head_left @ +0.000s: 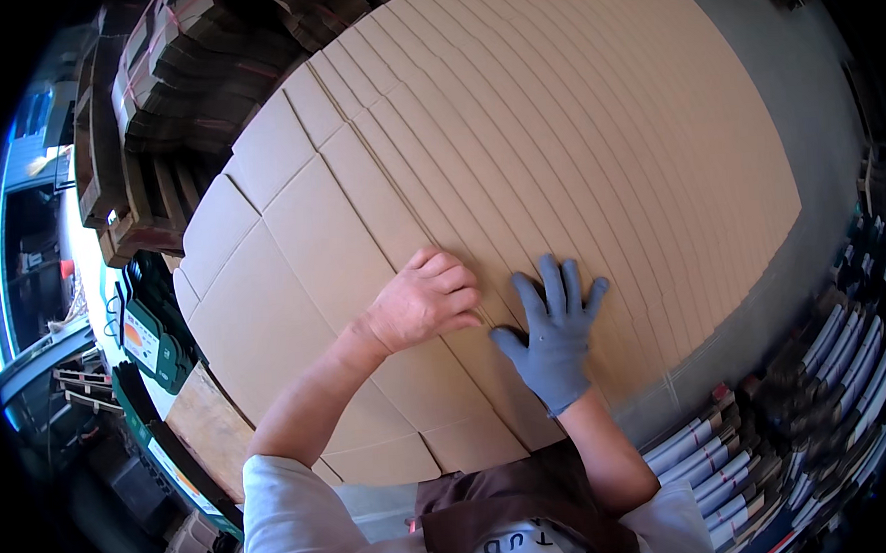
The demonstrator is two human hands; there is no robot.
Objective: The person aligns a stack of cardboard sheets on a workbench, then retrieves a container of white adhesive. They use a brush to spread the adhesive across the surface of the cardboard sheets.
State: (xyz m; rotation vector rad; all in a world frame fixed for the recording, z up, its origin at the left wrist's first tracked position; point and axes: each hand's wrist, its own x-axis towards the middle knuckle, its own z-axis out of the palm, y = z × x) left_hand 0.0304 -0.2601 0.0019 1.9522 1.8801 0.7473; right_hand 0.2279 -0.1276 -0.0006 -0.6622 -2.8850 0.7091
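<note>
Flat, creased cardboard box blanks [556, 140] lie fanned out in overlapping rows in front of me. The nearest blank [332, 252], at the left of the fan, shows its flaps, slots and fold lines. My bare left hand [426, 302] is over the edges of the leftmost blanks, its fingers curled in. Whether they pinch an edge is hidden under the hand. Just to the right, my right hand [554, 336] wears a grey glove. Its fingers are spread over the fanned blanks, with nothing held.
Strapped stacks of cardboard [187, 80] sit on a wooden pallet [149, 217] at the far left. Green printed boards [155, 332] stand at the left. Several rows of bundled white-edged sheets [713, 463] lie at the lower right. Grey floor [783, 78] borders the fan.
</note>
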